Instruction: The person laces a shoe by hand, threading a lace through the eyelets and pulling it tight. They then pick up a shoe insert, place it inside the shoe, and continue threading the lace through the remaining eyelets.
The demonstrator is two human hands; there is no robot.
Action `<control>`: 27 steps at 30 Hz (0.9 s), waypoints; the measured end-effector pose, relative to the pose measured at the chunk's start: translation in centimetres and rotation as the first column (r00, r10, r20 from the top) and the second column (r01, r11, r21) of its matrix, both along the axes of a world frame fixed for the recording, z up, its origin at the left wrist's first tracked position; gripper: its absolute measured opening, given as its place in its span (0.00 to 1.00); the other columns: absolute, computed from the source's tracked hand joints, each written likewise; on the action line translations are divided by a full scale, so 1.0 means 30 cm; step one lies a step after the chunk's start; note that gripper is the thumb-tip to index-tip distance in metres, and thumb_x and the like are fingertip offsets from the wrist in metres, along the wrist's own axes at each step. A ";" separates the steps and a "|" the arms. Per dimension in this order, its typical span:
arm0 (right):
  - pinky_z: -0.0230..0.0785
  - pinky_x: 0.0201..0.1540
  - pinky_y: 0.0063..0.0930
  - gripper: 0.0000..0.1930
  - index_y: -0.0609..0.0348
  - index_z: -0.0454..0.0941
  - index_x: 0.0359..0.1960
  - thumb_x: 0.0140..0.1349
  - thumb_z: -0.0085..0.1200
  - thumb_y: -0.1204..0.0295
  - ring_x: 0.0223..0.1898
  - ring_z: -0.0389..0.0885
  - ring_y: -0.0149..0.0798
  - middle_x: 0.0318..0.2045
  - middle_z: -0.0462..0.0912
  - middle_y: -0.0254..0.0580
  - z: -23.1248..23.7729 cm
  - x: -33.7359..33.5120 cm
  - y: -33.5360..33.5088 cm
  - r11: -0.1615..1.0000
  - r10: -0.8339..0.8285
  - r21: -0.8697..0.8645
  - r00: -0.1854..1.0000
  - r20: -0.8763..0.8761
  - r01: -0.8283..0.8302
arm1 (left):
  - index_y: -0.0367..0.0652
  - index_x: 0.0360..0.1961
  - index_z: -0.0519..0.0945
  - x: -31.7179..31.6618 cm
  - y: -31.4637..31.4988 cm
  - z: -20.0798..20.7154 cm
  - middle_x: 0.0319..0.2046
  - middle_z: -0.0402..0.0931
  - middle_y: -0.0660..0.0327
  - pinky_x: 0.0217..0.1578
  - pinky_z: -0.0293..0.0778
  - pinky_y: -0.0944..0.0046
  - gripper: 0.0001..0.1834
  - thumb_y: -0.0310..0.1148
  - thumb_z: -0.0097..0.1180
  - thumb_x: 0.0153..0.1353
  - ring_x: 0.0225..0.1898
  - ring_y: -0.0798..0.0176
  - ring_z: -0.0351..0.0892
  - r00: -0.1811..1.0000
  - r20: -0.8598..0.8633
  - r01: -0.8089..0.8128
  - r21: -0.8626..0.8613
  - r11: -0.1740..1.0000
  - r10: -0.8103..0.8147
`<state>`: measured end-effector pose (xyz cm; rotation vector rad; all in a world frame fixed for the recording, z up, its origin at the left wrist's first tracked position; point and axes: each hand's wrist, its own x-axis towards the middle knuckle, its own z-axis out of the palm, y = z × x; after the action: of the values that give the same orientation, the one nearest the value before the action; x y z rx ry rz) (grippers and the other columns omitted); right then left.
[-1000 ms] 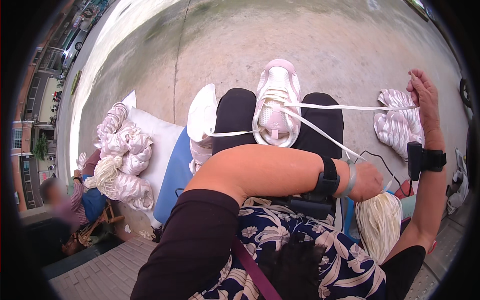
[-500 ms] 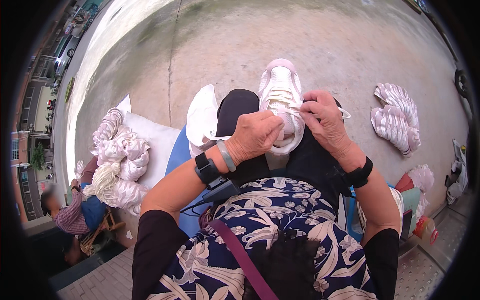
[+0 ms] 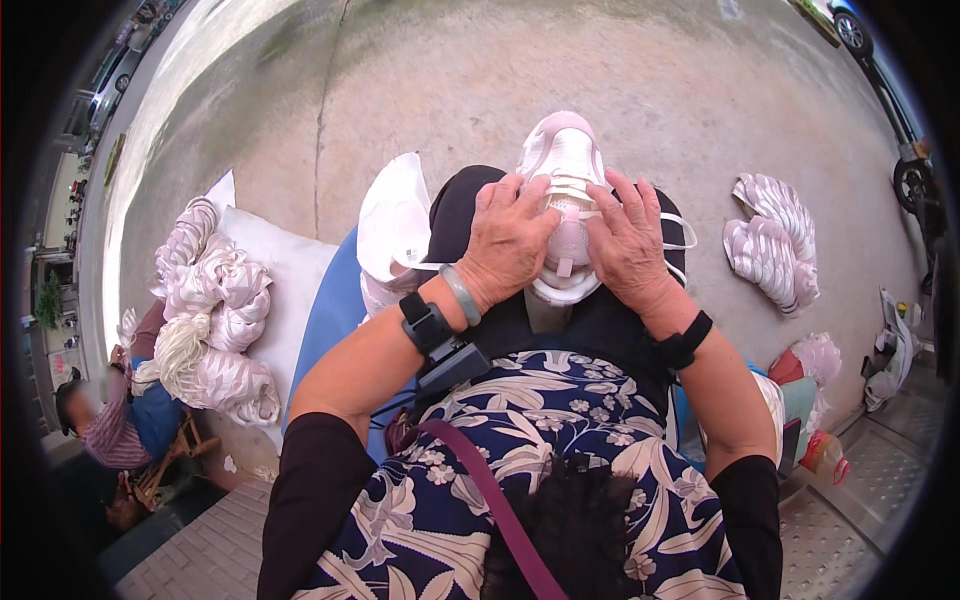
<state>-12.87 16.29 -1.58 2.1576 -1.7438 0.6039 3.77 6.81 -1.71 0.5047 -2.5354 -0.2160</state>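
Observation:
A white and pink sneaker (image 3: 562,150) rests upright between my knees, toe pointing away from me. Pale laces (image 3: 570,187) cross its front, and one loose lace end loops out over my right knee. My left hand (image 3: 510,235) grips the left edge of the shoe's upper, thumb beside the pink tongue (image 3: 567,240). On the opposite edge, my right hand (image 3: 632,235) holds the upper with its thumb near the tongue and its fingers extended forward. What lies under the palms is hidden. Another white shoe piece (image 3: 396,215) stands left of my left knee.
Bundles of white and pink shoe uppers (image 3: 235,300) lie on a white sheet (image 3: 290,265) at the left. Stacked uppers (image 3: 775,245) are on the concrete floor at the right. A seated person (image 3: 115,425) is at the far left. A metal ramp (image 3: 840,530) lies at lower right.
My hands have left the pinched lace and settled on both sides of the shoe's upper. The fingers have straightened forward, and the tongue now shows between the thumbs. The view has shifted slightly.

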 end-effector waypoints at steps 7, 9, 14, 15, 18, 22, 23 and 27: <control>0.55 0.57 0.53 0.04 0.61 0.73 0.24 0.46 0.51 0.75 0.57 0.66 0.50 0.46 0.73 0.47 -0.028 0.023 -0.023 0.996 -0.085 -0.012 0.996 0.029 0.085 | 0.42 0.35 0.78 -0.002 0.012 -0.016 0.49 0.71 0.53 0.47 0.62 0.54 0.12 0.27 0.54 0.46 0.50 0.51 0.67 1.000 -0.022 -0.022 0.000 1.000 0.022; 0.57 0.55 0.50 0.04 0.62 0.72 0.25 0.46 0.51 0.77 0.56 0.66 0.51 0.46 0.73 0.47 -0.036 0.025 -0.033 0.996 -0.090 -0.014 0.992 0.091 0.091 | 0.42 0.35 0.78 -0.003 0.015 -0.022 0.49 0.71 0.54 0.47 0.62 0.54 0.12 0.27 0.53 0.46 0.49 0.51 0.67 1.000 -0.027 -0.014 0.010 1.000 0.014; 0.59 0.53 0.43 0.03 0.62 0.75 0.26 0.49 0.52 0.77 0.51 0.68 0.51 0.45 0.74 0.47 -0.053 0.009 -0.042 0.987 -0.110 0.163 0.769 0.630 0.007 | 0.40 0.36 0.77 0.005 0.015 -0.019 0.48 0.71 0.54 0.45 0.64 0.55 0.13 0.26 0.51 0.45 0.46 0.52 0.69 0.999 0.016 -0.037 0.039 0.999 0.036; 0.59 0.53 0.43 0.03 0.62 0.75 0.26 0.49 0.52 0.77 0.51 0.68 0.51 0.45 0.74 0.47 -0.061 0.008 -0.044 0.986 -0.113 0.164 0.768 0.630 0.010 | 0.40 0.36 0.77 0.003 0.015 -0.022 0.48 0.71 0.54 0.45 0.64 0.55 0.13 0.26 0.51 0.45 0.46 0.52 0.69 0.999 0.017 -0.034 0.039 0.999 0.033; 0.61 0.51 0.41 0.04 0.61 0.75 0.27 0.48 0.54 0.77 0.49 0.69 0.51 0.44 0.74 0.47 -0.077 0.020 -0.053 0.976 -0.151 0.216 0.645 0.749 -0.023 | 0.39 0.36 0.77 -0.004 0.012 -0.036 0.47 0.71 0.54 0.43 0.65 0.57 0.13 0.26 0.51 0.46 0.44 0.52 0.70 0.999 -0.020 -0.034 0.050 0.998 0.035; 0.59 0.52 0.44 0.05 0.58 0.76 0.27 0.48 0.56 0.74 0.50 0.69 0.48 0.44 0.74 0.45 -0.069 0.023 -0.055 0.978 -0.148 0.211 0.715 0.683 0.002 | 0.37 0.35 0.77 -0.014 0.004 -0.036 0.44 0.71 0.54 0.40 0.65 0.58 0.13 0.25 0.50 0.46 0.42 0.53 0.70 0.999 -0.021 -0.034 0.073 0.997 0.035; 0.58 0.53 0.46 0.05 0.57 0.76 0.27 0.48 0.57 0.73 0.50 0.69 0.46 0.44 0.74 0.45 -0.065 0.020 -0.054 0.979 -0.133 0.205 0.791 0.598 0.010 | 0.37 0.35 0.77 -0.017 0.001 -0.034 0.44 0.71 0.55 0.39 0.65 0.58 0.12 0.25 0.49 0.46 0.41 0.53 0.70 0.999 -0.017 -0.033 0.065 0.997 0.034; 0.54 0.57 0.53 0.06 0.58 0.74 0.31 0.51 0.53 0.71 0.51 0.70 0.43 0.46 0.73 0.45 -0.009 0.021 -0.035 0.987 -0.057 0.157 0.985 0.165 0.031 | 0.37 0.34 0.77 -0.021 -0.006 -0.025 0.42 0.70 0.55 0.38 0.65 0.58 0.11 0.24 0.49 0.47 0.40 0.54 0.70 0.999 0.020 -0.030 0.085 0.996 0.029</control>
<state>-12.23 15.24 -1.84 2.2195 -1.9811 0.6793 3.14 6.64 -2.45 0.5795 -2.5438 -0.3106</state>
